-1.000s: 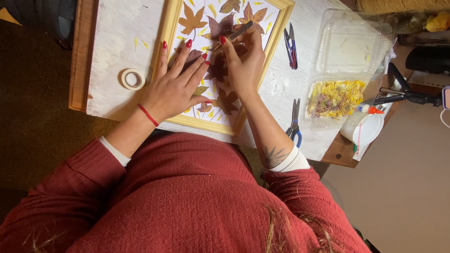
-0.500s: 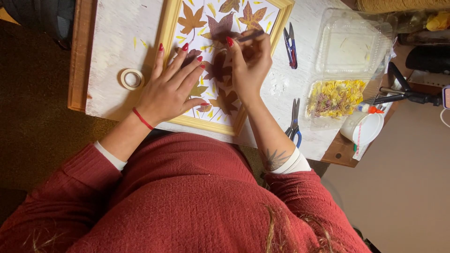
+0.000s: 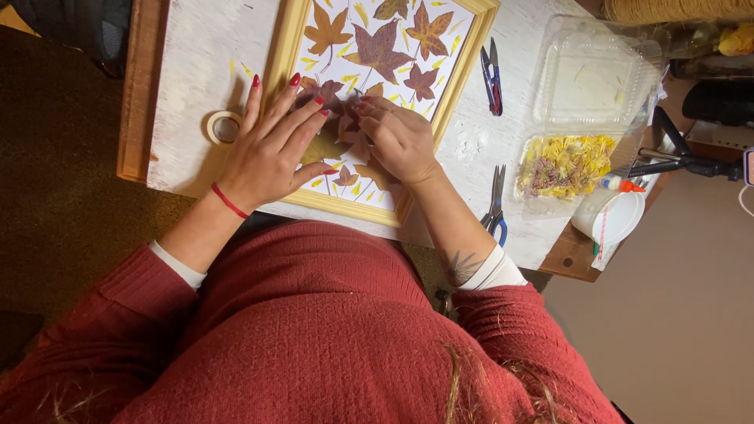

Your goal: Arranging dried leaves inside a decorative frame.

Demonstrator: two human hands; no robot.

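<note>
Both hands' fingers spread flat on pressed leaves (image 3: 377,51) in wooden frame (image 3: 284,55); tape roll (image 3: 223,126), scissors (image 3: 495,204) alongside.

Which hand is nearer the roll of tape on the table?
Left. The left hand lies just beside the roll of tape, over the frame's edge; the right hand rests farther away on the leaves inside the wooden frame.

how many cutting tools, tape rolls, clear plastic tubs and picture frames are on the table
cutting tools: 2, the snips and the blue-handled scissors
tape rolls: 1, the tape roll
clear plastic tubs: 2, the empty tub and the petal tub
picture frames: 1, the wooden frame
total: 6
</note>
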